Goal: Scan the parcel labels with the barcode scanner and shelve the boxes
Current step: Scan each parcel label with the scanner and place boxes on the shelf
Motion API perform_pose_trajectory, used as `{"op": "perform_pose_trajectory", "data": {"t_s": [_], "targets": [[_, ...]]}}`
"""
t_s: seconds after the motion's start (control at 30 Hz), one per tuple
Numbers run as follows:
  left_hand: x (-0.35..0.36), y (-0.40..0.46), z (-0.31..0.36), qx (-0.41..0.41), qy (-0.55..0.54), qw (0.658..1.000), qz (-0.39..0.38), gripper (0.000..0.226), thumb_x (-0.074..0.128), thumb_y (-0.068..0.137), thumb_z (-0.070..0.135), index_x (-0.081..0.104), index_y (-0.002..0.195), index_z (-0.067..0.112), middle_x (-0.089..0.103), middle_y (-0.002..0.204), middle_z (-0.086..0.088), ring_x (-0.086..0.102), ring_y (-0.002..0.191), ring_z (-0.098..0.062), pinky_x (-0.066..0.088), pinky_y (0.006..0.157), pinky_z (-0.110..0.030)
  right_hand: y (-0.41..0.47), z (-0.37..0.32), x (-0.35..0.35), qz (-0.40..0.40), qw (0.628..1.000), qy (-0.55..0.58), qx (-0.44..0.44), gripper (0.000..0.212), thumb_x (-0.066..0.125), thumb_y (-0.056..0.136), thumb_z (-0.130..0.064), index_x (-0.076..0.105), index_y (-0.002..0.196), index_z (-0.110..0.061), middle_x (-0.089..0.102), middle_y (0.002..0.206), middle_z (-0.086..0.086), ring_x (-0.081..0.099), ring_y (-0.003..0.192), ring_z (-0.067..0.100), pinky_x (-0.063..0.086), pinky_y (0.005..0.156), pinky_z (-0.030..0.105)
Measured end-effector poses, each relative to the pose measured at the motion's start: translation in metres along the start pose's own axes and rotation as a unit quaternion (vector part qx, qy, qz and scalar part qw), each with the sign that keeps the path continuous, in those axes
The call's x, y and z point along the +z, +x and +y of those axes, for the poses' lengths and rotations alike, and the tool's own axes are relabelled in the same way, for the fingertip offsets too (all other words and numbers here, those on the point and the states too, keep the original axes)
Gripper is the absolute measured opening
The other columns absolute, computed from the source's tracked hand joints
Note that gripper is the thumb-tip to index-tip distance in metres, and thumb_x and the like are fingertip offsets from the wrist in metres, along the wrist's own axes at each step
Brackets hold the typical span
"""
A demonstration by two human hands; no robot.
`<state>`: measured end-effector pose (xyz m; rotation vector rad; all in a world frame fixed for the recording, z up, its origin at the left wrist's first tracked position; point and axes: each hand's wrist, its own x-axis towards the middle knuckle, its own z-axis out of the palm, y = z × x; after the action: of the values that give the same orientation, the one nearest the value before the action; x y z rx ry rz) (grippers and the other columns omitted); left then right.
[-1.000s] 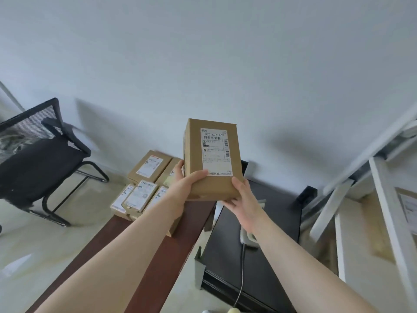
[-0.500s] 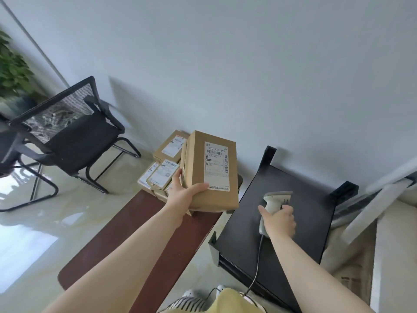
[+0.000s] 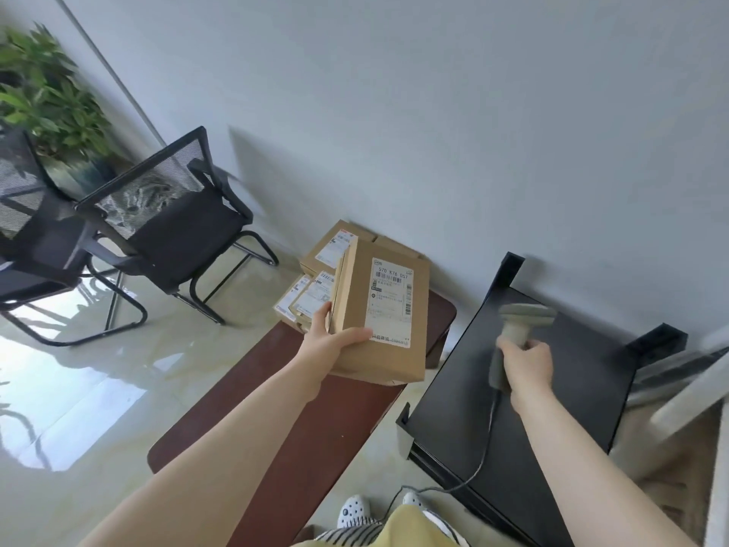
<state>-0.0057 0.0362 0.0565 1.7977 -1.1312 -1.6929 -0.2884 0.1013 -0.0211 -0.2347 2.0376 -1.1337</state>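
Just right of the frame's centre, the left hand [image 3: 329, 343] holds a brown cardboard box [image 3: 380, 313] up above the far end of a dark red bench [image 3: 300, 420], thumb curled over the near lower edge of the labelled face and the fingers apparently wrapped behind, out of sight. Its white shipping label [image 3: 390, 300] faces the camera, barcode showing near the top. One hand carries it by a corner without the walls buckling, so it is probably light and stiff; the plain cardboard should offer decent friction, though a one-corner hold could let it swing. Gripping along the lower edge keeps the barcode uncovered. At right of the frame, the right hand [image 3: 526, 363] is closed round the handle of a grey barcode scanner [image 3: 516, 333], lifted over a black stand [image 3: 552, 388], its cable [image 3: 487, 440] trailing down. More labelled parcels [image 3: 315, 286] lie stacked behind the held box.
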Motion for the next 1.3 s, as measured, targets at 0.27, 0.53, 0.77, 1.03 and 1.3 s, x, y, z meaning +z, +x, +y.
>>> {"op": "perform_pose_trajectory", "data": {"t_s": [0.27,0.53,0.77,1.03,1.3], "targets": [[-0.025,-0.006,0.003,-0.016,0.054,0.998,-0.023,0.126,0.087,0.039,0.056,0.031,0.152,0.048,0.064,0.130,0.003,0.067,0.110,-0.022,0.053,0.095,-0.038,-0.046,-0.094,-0.020,-0.409,0.904,0.007,-0.122,0.044,0.066,0.092,-0.037,0.065,0.113,0.002,0.067,0.082,0.007,0.055,0.063,0.015,0.046,0.059,0.031],[-0.050,-0.010,0.006,0.011,0.062,0.998,-0.022,0.124,0.085,0.039,0.055,0.034,0.151,0.047,0.067,0.127,0.004,0.068,0.109,-0.020,0.052,0.098,-0.037,-0.070,-0.100,-0.017,-0.546,0.815,-0.134,-0.138,0.033,0.073,0.076,-0.031,0.063,0.096,-0.007,0.070,0.085,0.013,0.061,0.063,0.013,0.048,0.055,0.024],[-0.059,-0.017,-0.001,0.021,0.051,0.998,-0.020,0.123,0.086,0.039,0.052,0.035,0.150,0.046,0.068,0.126,0.004,0.069,0.107,-0.020,0.053,0.095,-0.037,-0.074,-0.091,-0.015,-0.539,0.809,-0.149,-0.181,0.047,0.076,0.063,-0.039,0.063,0.095,-0.006,0.070,0.079,0.009,0.061,0.063,0.012,0.047,0.054,0.019],[-0.059,-0.020,-0.007,0.022,0.045,0.999,-0.020,0.125,0.088,0.040,0.052,0.032,0.152,0.046,0.067,0.129,0.004,0.070,0.107,-0.020,0.054,0.095,-0.037,-0.076,-0.087,-0.015,-0.506,0.816,-0.170,-0.221,0.049,0.074,0.062,-0.043,0.063,0.092,-0.006,0.070,0.077,0.010,0.061,0.069,0.018,0.048,0.061,0.021],[-0.050,-0.024,-0.005,0.037,0.028,0.999,-0.012,0.113,0.084,0.054,0.044,0.030,0.153,0.044,0.066,0.125,0.004,0.068,0.102,-0.016,0.049,0.074,-0.026,-0.097,-0.082,-0.017,-0.489,0.856,-0.053,-0.160,0.037,0.074,0.066,-0.042,0.061,0.086,-0.013,0.064,0.078,0.010,0.053,0.058,0.016,0.041,0.054,0.027]]}}
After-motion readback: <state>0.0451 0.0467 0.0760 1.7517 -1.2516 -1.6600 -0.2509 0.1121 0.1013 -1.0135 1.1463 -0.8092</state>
